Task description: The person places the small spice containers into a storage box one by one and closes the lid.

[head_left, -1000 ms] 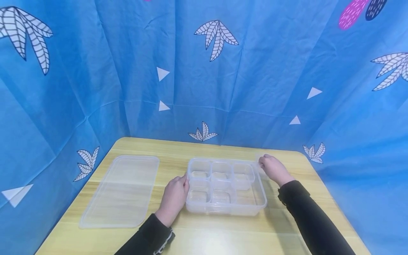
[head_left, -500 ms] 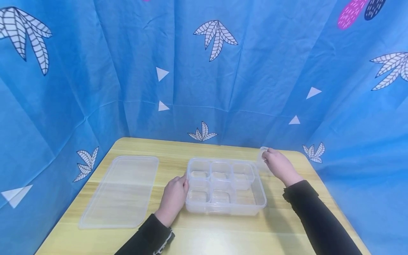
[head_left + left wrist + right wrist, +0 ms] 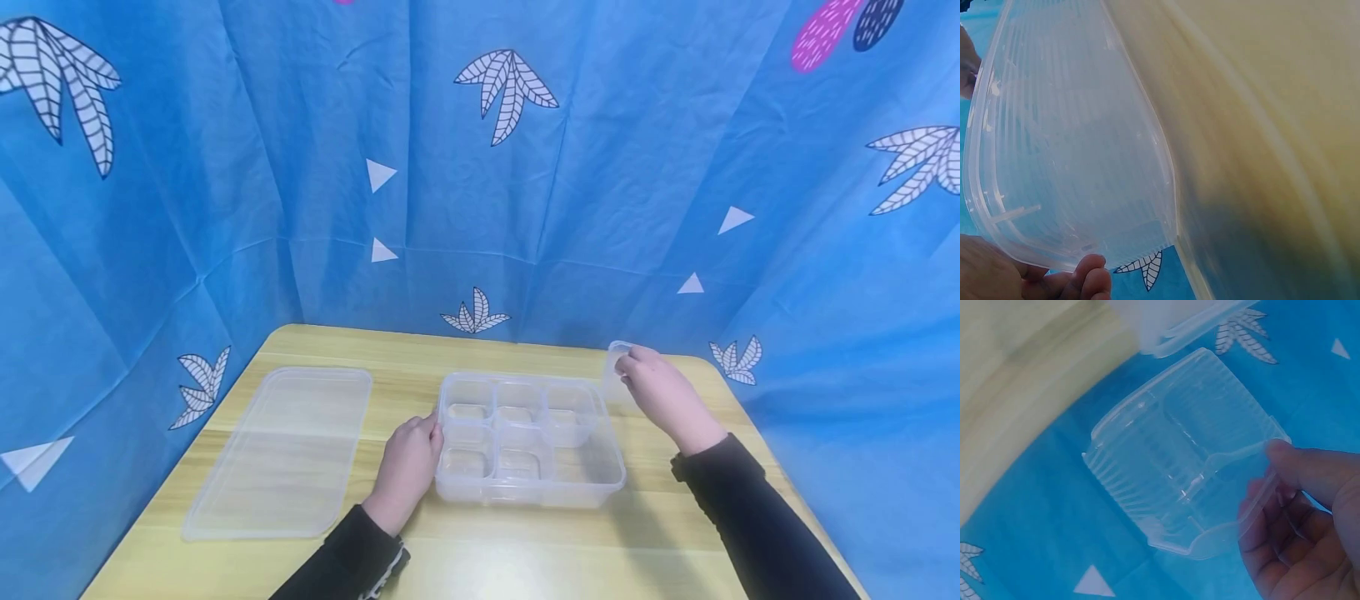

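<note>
My right hand (image 3: 663, 392) pinches a small clear plastic cup (image 3: 1179, 456) by its rim, between thumb and fingers. In the head view this cup (image 3: 615, 379) is tilted, beyond the right back corner of a large clear plastic box (image 3: 525, 493). Several similar cups sit inside the box in rows, among them a back left cup (image 3: 468, 408). At the front right, the box's own floor shows. On the box's left side my left hand (image 3: 408, 462) grips the wall near the rim. The left wrist view shows fingertips (image 3: 1092, 275) at the box's edge.
A flat, translucent rectangular lid (image 3: 285, 450) lies on the wooden table (image 3: 495, 554) left of the box. Behind the table and along both sides hangs a blue curtain (image 3: 480, 200) with leaf prints.
My right hand has moved up and to the right with the small cup, which shows more fully beside the hand. The left hand and the large box have stayed in place.
</note>
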The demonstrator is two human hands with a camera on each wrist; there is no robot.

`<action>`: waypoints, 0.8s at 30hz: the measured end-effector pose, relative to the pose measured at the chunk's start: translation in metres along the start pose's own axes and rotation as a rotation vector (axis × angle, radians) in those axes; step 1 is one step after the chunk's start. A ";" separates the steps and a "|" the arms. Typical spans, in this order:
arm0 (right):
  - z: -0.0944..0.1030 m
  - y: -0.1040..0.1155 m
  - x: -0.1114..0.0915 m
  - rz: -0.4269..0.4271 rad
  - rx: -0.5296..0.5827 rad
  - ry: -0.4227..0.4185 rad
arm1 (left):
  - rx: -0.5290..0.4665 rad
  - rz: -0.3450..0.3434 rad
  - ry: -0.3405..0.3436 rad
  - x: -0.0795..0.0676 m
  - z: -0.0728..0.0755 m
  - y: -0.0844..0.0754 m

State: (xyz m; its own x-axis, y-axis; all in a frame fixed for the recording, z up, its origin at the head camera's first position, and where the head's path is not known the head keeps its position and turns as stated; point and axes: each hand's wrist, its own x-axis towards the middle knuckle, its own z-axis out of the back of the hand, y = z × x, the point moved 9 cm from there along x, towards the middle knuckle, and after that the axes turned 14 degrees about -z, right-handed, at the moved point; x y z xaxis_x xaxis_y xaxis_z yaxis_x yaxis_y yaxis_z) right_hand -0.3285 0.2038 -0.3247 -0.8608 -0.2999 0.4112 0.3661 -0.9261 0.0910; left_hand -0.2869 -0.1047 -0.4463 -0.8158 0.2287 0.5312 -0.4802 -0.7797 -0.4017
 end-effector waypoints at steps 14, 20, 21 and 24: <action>0.007 0.039 -0.020 0.097 0.014 -0.001 | 0.007 0.007 -0.001 -0.001 0.000 0.001; 0.009 0.052 -0.031 0.129 -0.002 -0.037 | 0.010 -0.003 -0.011 0.000 0.000 0.000; 0.009 0.054 -0.033 0.134 -0.002 -0.040 | 0.010 -0.003 -0.011 0.000 0.000 0.000; 0.009 0.061 -0.039 0.152 -0.004 -0.045 | 0.012 -0.008 -0.012 0.000 0.000 0.000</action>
State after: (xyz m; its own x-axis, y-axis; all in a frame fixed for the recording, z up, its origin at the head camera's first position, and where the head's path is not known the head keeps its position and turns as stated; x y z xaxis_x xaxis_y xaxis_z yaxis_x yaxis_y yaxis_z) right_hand -0.2692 0.1608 -0.3265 -0.7786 -0.4265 0.4603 0.4899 -0.8715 0.0211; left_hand -0.2874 -0.1046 -0.4463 -0.8082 0.2279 0.5430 -0.4826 -0.7848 -0.3889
